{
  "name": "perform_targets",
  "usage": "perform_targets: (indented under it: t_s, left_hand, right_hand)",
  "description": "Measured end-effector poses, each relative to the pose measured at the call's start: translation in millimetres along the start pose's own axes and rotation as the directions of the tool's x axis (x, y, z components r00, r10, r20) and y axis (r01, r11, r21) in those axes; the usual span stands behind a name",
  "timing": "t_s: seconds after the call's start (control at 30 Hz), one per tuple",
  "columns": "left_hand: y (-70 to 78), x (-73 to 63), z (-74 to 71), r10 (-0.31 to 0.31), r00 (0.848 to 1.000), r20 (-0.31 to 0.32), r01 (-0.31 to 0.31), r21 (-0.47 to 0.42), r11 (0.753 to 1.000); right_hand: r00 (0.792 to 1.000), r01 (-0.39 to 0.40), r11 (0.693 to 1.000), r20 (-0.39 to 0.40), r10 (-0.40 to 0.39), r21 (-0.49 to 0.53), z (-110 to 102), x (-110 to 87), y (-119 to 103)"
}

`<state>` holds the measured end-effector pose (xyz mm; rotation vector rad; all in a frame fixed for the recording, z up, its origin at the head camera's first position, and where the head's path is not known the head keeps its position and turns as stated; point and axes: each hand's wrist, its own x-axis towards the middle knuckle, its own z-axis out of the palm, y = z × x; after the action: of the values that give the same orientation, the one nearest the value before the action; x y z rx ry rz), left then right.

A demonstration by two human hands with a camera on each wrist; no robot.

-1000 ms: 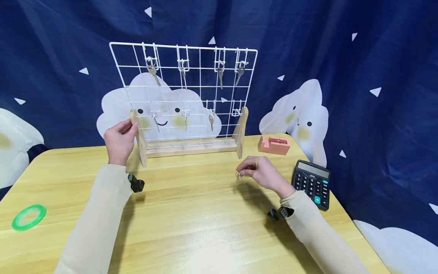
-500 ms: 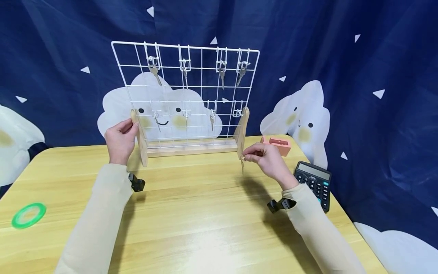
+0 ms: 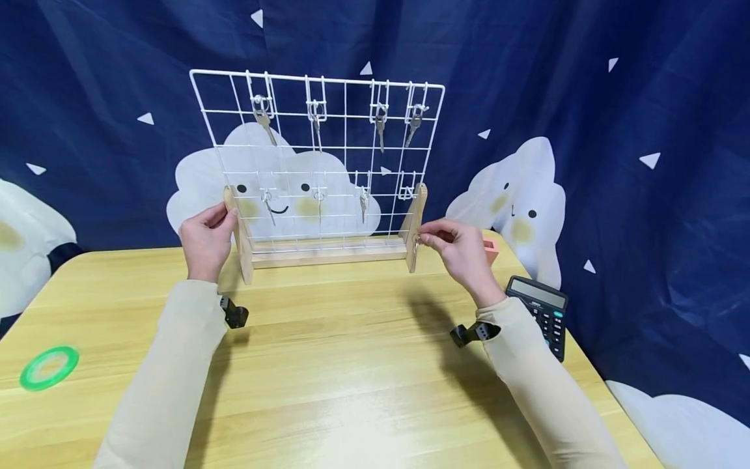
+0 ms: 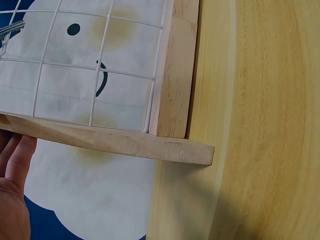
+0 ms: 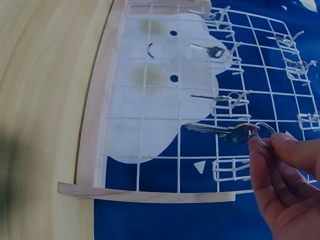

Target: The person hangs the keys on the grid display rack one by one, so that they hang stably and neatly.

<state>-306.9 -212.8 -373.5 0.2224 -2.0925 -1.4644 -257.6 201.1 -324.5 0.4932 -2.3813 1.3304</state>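
A white wire grid rack (image 3: 316, 79) stands upright on wooden side supports. Several keys, such as the upper left key (image 3: 265, 122), hang by rings from its hooks. My left hand (image 3: 205, 242) grips the left wooden support (image 3: 243, 255) between thumb and fingers. With thumb and forefinger, my right hand (image 3: 459, 257) pinches a ring (image 5: 266, 126) bearing a metal key (image 5: 212, 129). That hand is beside the right wooden support (image 3: 418, 202) in the head view, below a bare lower-right hook (image 3: 406, 193). In the right wrist view the key overlaps the grid, near this hook.
A pink tape dispenser (image 3: 491, 249) is partly hidden behind my right hand. The black calculator (image 3: 539, 293) lies at the table's right edge, partly covered by my right sleeve. A green ring (image 3: 49, 368) is at the left. Behind the rack hangs a dark blue curtain (image 3: 410, 39).
My right hand has risen from low over the table, carrying the key up beside the right support. My left hand has stayed on the left support.
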Motion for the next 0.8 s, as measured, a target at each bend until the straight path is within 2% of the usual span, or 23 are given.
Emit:
perform_targets:
  t_s: [0.23, 0.4, 0.47, 0.67, 0.8]
  left_hand:
    - [-0.2, 0.0, 0.4, -0.002, 1.000, -0.005, 0.002, 0.000, 1.000]
    - [-0.5, 0.8, 0.5, 0.013, 1.000, -0.010, -0.013, -0.007, 1.000]
    - [-0.1, 0.6, 0.7, 0.020, 1.000, -0.007, -0.020, -0.009, 1.000]
    - [2.0, -1.2, 0.1, 0.005, 1.000, 0.005, -0.005, -0.008, 1.000]
    - [2.0, -1.6, 0.1, 0.013, 1.000, -0.001, -0.013, -0.014, 1.000]
  right_hand:
    - [0.997, 0.034, 0.997, -0.073, -0.029, 0.065, 6.3, 13.3, -1.0]
    - [0.994, 0.027, 0.998, -0.111, -0.021, 0.050, 4.6, 16.0, -31.4]
    - [0.992, 0.034, 0.998, -0.123, -0.027, 0.058, 4.1, 17.9, -37.0]
    - [0.986, 0.042, 0.993, -0.162, -0.023, 0.114, 9.5, 36.7, -5.5]
    - [0.983, 0.014, 0.994, -0.184, 0.006, 0.105, 10.1, 44.2, -1.1]
